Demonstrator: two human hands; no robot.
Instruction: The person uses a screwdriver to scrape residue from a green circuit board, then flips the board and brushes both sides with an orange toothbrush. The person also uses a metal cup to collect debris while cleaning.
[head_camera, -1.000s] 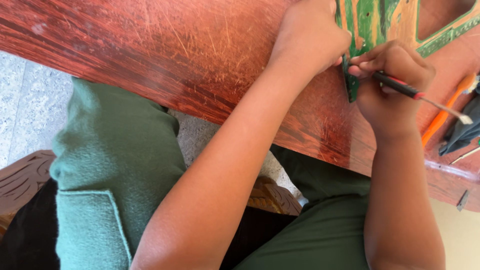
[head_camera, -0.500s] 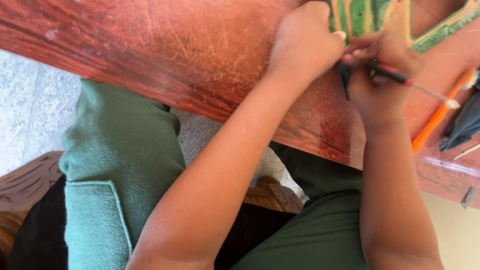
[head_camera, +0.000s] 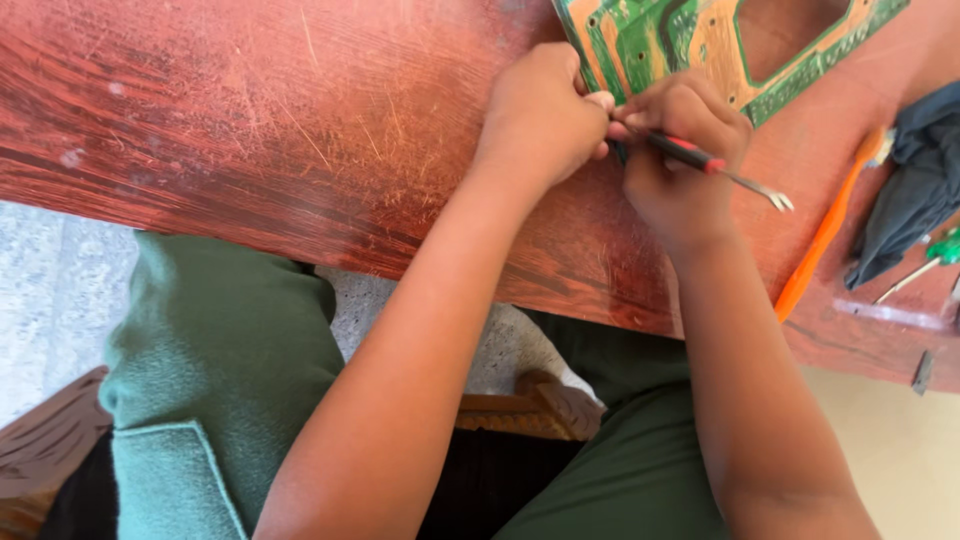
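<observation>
hands (head_camera: 610, 130) at circuit board (head_camera: 660, 40) edge

orange brush (head_camera: 826, 235) beside dark cloth (head_camera: 918, 190); green-handled screwdriver (head_camera: 925, 262); red wooden table (head_camera: 280, 130).

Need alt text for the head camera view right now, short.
Both hands meet at the edge of a green circuit board on a red wooden table; the right hand grips a red-and-black tool, the left hand steadies the board.

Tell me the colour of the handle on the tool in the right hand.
Black and red handle, gripped by the right hand; head view, the only one.
</observation>
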